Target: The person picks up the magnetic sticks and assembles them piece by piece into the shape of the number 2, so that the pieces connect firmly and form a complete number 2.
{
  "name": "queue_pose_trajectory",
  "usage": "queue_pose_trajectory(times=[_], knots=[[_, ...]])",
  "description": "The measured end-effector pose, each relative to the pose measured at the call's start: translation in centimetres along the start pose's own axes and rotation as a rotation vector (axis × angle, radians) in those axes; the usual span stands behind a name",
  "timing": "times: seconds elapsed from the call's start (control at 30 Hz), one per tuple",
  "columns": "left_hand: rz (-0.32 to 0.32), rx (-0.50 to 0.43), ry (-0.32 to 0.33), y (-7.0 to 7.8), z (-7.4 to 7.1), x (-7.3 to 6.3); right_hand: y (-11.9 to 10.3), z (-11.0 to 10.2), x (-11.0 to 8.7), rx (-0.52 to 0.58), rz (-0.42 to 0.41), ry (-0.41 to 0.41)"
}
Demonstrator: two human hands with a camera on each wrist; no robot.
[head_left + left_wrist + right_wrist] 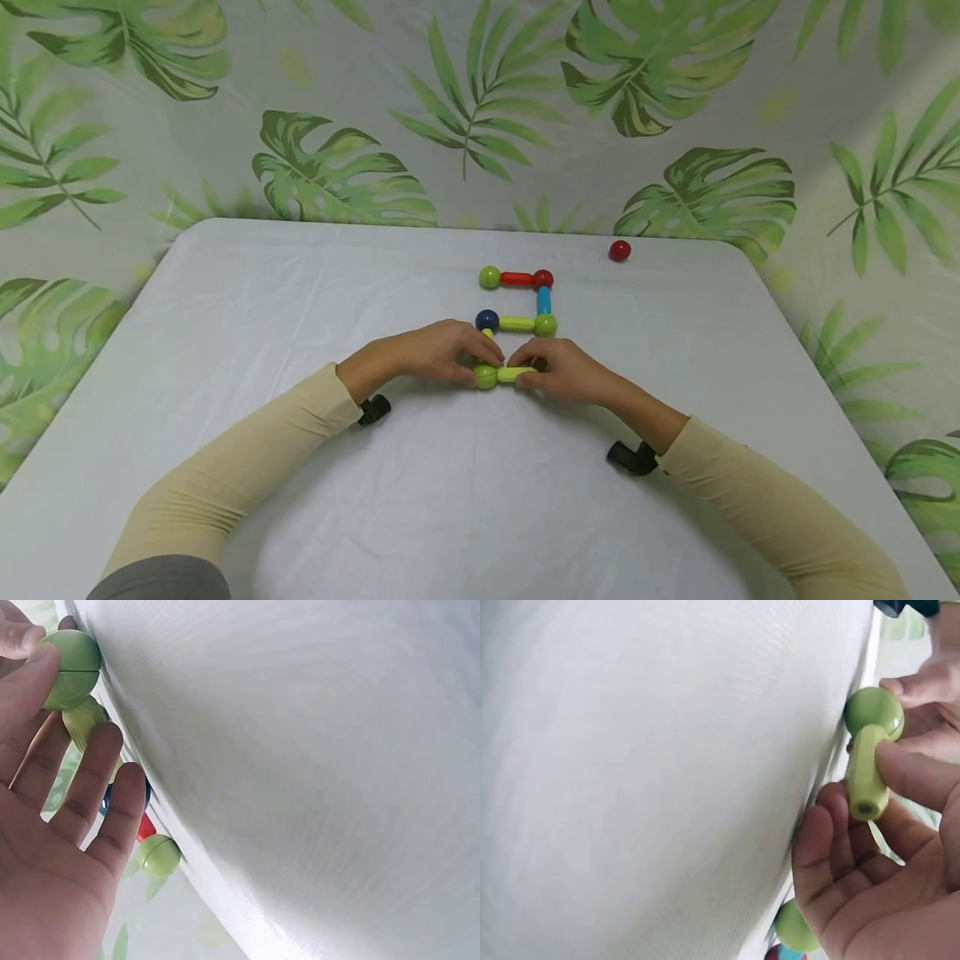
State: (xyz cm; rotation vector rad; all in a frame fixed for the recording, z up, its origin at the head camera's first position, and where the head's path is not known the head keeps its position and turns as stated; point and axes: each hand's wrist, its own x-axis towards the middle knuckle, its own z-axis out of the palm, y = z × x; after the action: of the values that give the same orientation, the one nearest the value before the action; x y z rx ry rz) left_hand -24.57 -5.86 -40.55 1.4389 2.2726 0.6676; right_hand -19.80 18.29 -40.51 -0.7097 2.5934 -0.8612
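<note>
Between thumb and fingers, my left hand (448,352) grips a green ball (486,377) at the near end of a zigzag of balls and rods. My right hand (567,372) pinches a yellow-green rod (868,776) whose far end meets that ball; its free end shows a dark round tip. Another yellow rod (488,333), partly behind the left fingers, leads from the held ball to a dark blue ball (487,320). From there the chain runs through a yellow-green rod (517,323), a second green ball (545,325) and a blue rod (543,301).
The chain's far side has a red ball (543,279), a red rod (517,279) and a green end ball (490,277). A loose red ball (619,251) lies near the back edge of the white-covered table (315,275). Behind hangs a leaf-patterned cloth (510,200).
</note>
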Motion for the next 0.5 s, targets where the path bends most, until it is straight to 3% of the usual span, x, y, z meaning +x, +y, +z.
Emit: queue_pose_trajectory(times=[0.2,0.5], knots=[[-0.011,-0.012,0.003,-0.13,0.04,0.06,-0.07,0.0,0.16,-0.005,0.013,0.025],[-0.013,-0.015,0.001,-0.11,-0.01,0.04,-0.06,-0.06,0.22,0.01,0.021,0.001]])
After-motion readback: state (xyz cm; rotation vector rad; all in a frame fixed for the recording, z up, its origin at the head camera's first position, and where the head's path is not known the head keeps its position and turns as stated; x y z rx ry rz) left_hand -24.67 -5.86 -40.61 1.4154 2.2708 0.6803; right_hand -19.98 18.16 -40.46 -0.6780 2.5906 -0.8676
